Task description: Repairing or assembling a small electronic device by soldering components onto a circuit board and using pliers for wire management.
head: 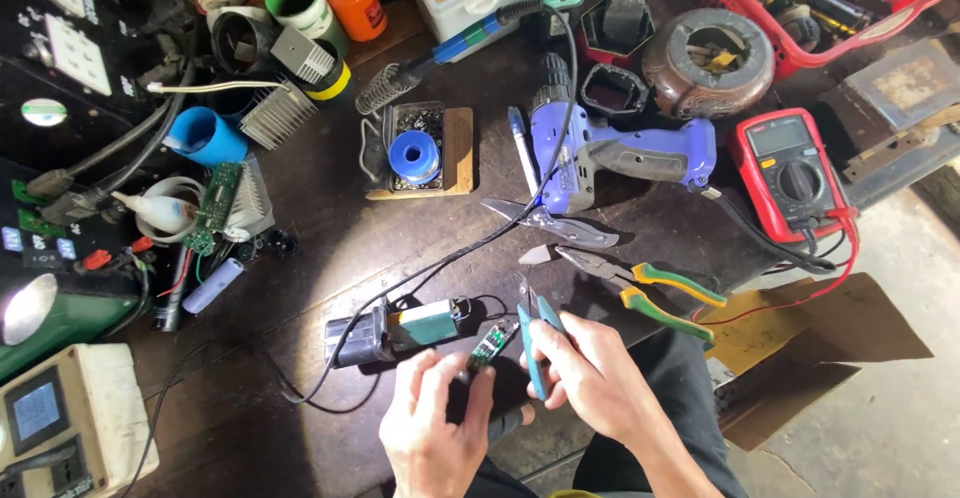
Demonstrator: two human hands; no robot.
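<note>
My left hand [432,420] pinches a small green circuit board [490,344] at the near edge of the dark workbench. The board is wired to a teal-wrapped battery pack [428,323] sitting in a black housing [355,339] just left of it. My right hand [592,370] grips small blue-handled cutters [533,343], their tips pointing up beside the board. A black cable runs from the pack up to a blue-handled soldering iron [455,46].
A purple cordless drill [600,153], metal snips [548,220], green-handled pliers [640,283] and a red multimeter [790,173] lie to the right. A blue solder spool [414,153] sits on a wooden stand. Clutter, cups and heatsinks crowd the left and back.
</note>
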